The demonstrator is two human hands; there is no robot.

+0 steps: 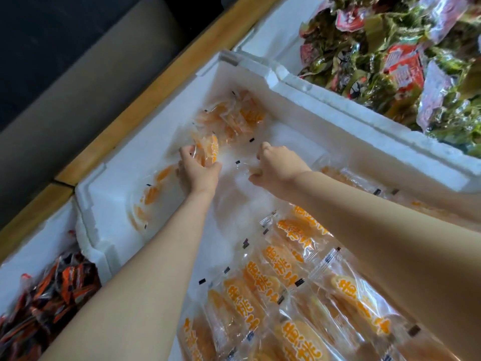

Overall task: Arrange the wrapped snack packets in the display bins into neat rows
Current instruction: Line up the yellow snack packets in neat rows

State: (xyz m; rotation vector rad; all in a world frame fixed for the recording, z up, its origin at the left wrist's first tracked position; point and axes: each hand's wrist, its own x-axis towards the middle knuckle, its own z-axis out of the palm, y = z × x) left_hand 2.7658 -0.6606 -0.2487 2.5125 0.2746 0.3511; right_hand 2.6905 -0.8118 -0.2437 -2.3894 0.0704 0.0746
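Showing both hands low in the foam bin; the left hand is seen with its grip clamped round a loose orange packet, the fingers curled over the wrapper; the right hand is seen with fingers curled down onto a pale, blurred wrapper, and whether that grip has closed on it cannot be told. The held packet lies just ahead of the left grip, its long axis running away from the wrist towards the far corner, where a loose heap is piled; further strays lie against the left wall. The neat rows are laid nearer the person, behind both wrists, their long axes slanted across the bin; it is judged that the held packet must be drawn back and turned to match that slant; the left hand is the nearer to the strays, the right to the rows.
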